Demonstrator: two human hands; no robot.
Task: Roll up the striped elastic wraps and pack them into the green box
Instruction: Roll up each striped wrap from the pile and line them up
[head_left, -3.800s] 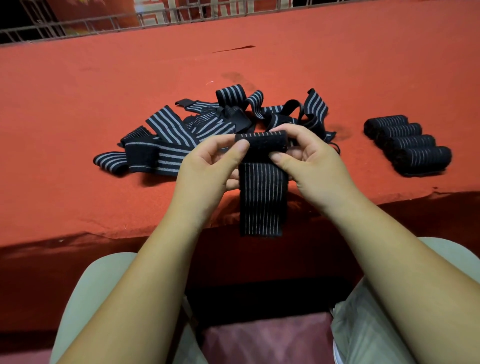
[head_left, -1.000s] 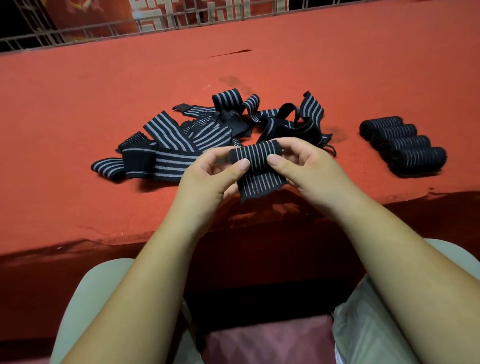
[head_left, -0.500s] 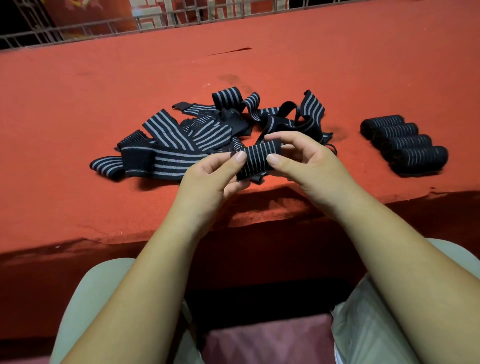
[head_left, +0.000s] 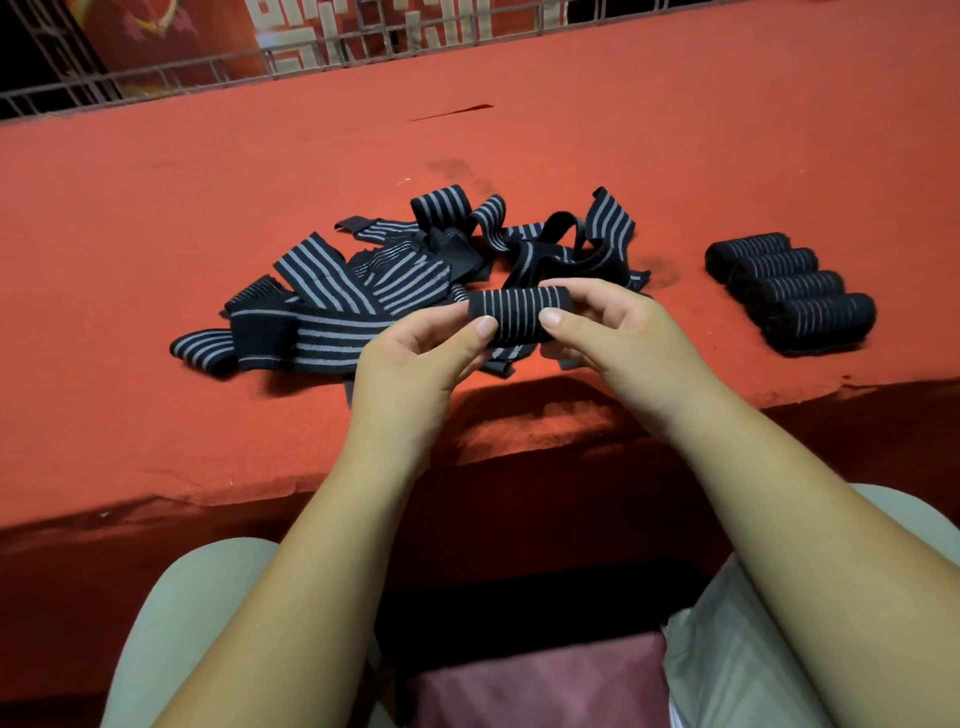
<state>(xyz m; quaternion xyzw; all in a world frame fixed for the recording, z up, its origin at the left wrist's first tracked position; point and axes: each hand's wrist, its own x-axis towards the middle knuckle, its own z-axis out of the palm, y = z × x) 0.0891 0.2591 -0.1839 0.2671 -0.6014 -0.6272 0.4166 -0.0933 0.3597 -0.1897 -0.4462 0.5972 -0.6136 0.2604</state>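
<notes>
A black wrap with grey stripes (head_left: 517, 310), wound into a tight roll, is held just above the near edge of the red table. My left hand (head_left: 415, 358) pinches its left end and my right hand (head_left: 618, 338) pinches its right end. Behind my hands lies a loose tangle of unrolled striped wraps (head_left: 363, 291). Several finished rolls (head_left: 792, 291) lie side by side at the right. No green box is in view.
The red cloth-covered table (head_left: 208, 182) stretches far back to a metal grid fence (head_left: 322, 52). Its near edge runs just under my wrists. My knees in light trousers and a dark pink cushion (head_left: 545, 686) are below.
The hanging tail of the wrap has been wound up: it dangled long, then short, and now the wrap is a full roll between my fingers.
</notes>
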